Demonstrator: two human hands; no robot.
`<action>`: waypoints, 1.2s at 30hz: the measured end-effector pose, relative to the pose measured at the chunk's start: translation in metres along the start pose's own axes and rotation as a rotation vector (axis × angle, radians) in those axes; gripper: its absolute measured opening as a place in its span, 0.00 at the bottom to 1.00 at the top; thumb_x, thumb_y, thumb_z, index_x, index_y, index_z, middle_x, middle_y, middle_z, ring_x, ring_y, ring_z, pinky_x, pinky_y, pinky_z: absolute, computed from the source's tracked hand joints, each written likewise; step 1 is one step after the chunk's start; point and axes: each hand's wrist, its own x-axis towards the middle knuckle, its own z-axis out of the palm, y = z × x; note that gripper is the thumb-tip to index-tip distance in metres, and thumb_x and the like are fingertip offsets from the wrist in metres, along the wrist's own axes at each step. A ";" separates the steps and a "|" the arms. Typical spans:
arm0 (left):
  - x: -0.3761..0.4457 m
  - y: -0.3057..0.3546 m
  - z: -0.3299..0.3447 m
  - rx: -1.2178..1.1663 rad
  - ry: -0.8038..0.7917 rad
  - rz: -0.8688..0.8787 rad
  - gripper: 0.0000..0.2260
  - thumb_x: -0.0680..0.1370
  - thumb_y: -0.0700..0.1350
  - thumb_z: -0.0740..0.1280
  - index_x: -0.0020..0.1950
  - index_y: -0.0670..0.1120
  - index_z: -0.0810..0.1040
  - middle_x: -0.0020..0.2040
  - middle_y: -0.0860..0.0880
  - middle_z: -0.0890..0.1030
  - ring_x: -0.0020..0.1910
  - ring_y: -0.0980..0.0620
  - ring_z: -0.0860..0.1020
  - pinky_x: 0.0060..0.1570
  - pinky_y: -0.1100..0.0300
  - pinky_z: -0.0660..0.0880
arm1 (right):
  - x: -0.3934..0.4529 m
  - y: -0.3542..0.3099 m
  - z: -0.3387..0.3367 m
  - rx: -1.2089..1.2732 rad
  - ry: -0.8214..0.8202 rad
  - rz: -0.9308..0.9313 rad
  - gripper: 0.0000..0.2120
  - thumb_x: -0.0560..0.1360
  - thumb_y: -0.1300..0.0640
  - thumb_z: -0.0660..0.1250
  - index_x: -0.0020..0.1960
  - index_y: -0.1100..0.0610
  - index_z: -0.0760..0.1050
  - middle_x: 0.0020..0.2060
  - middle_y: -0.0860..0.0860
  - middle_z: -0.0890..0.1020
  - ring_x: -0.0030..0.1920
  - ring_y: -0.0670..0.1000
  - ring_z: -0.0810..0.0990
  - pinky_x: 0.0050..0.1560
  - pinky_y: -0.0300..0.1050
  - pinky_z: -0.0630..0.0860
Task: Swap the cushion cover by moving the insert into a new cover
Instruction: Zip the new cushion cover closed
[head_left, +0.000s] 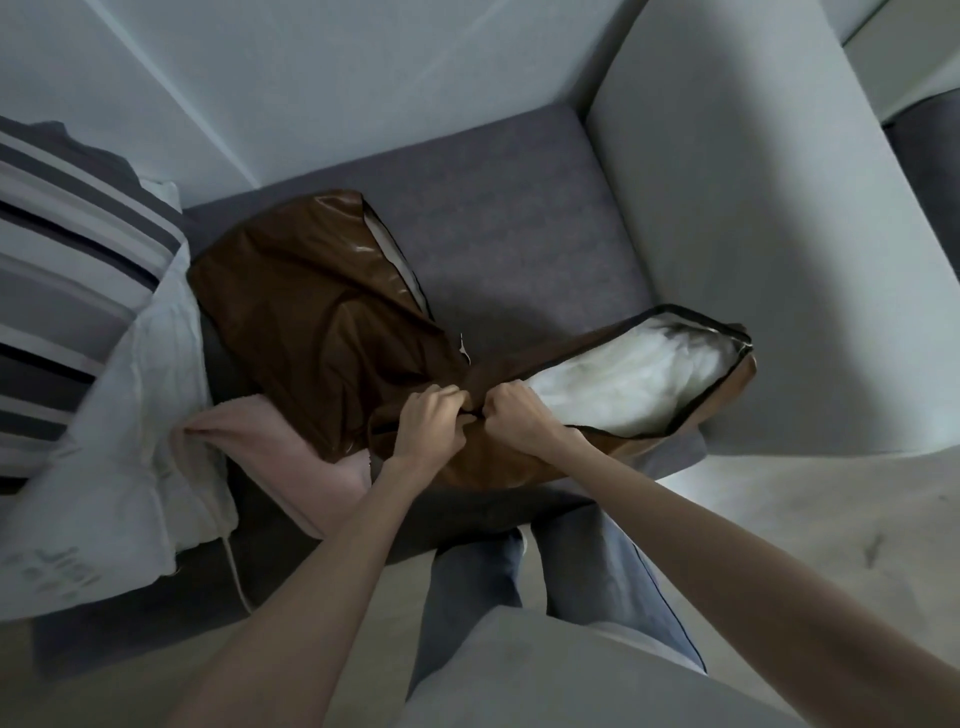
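Left hand (434, 415): my fingers curled, pinching the cover's seam beside the zip end.
Right hand (514, 413): fingers clenched at the zip end — whether on the pull I cannot tell.
Filled cover (519, 462): brown, glossy, likely slippery; on the sofa seat (519, 228), front edge, zip gaping toward 2 o'clock.
Insert (623, 384): white, soft, light by the look; take hold at a corner through the opening.
Second cover (311, 312): brown, slack, lying at 10 o'clock from my hands.
Count: two brown covers, one visible insert — two hands.
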 end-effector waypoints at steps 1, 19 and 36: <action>0.001 -0.001 -0.001 0.015 0.002 0.004 0.04 0.75 0.40 0.67 0.49 0.44 0.81 0.45 0.48 0.81 0.47 0.48 0.79 0.45 0.56 0.73 | -0.001 -0.001 -0.002 -0.023 0.023 0.007 0.08 0.68 0.65 0.61 0.31 0.66 0.73 0.30 0.58 0.77 0.33 0.58 0.76 0.33 0.47 0.67; -0.002 0.001 -0.010 0.025 0.009 0.004 0.04 0.74 0.44 0.73 0.43 0.46 0.80 0.39 0.51 0.80 0.39 0.52 0.79 0.40 0.59 0.71 | -0.033 0.082 -0.056 -0.024 0.269 0.277 0.09 0.66 0.64 0.64 0.28 0.59 0.68 0.30 0.51 0.73 0.31 0.54 0.73 0.31 0.45 0.65; -0.007 0.004 -0.001 0.031 -0.034 -0.126 0.08 0.75 0.35 0.68 0.50 0.46 0.79 0.50 0.50 0.79 0.51 0.49 0.78 0.44 0.55 0.75 | -0.028 0.020 -0.014 0.188 0.210 0.242 0.07 0.68 0.72 0.60 0.43 0.68 0.75 0.54 0.62 0.72 0.52 0.64 0.74 0.58 0.55 0.75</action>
